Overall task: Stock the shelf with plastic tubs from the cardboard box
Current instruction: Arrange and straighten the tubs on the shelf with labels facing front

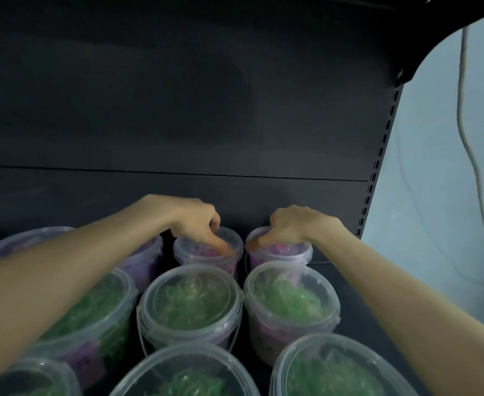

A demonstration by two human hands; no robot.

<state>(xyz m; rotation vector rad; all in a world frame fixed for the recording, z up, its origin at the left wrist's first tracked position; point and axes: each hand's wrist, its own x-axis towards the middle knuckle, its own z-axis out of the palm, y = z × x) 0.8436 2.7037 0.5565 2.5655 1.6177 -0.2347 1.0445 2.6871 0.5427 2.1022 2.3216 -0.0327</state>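
Several clear plastic tubs with lids stand in rows on a dark shelf (358,304). Those in the back row hold pink-purple contents; nearer ones such as the tub (191,302) and its neighbour (291,301) hold green contents. My left hand (196,221) rests on top of a back-row pink tub (206,252), thumb laid across its lid, fingers curled over the far rim. My right hand (292,228) sits the same way on the neighbouring pink tub (280,254) at the row's right end. The cardboard box is out of view.
The shelf's dark back panel (178,110) rises right behind the back row. A slotted upright (378,167) bounds the shelf on the right, with a pale wall and a hanging cable (475,155) beyond. A bare shelf strip lies right of the tubs.
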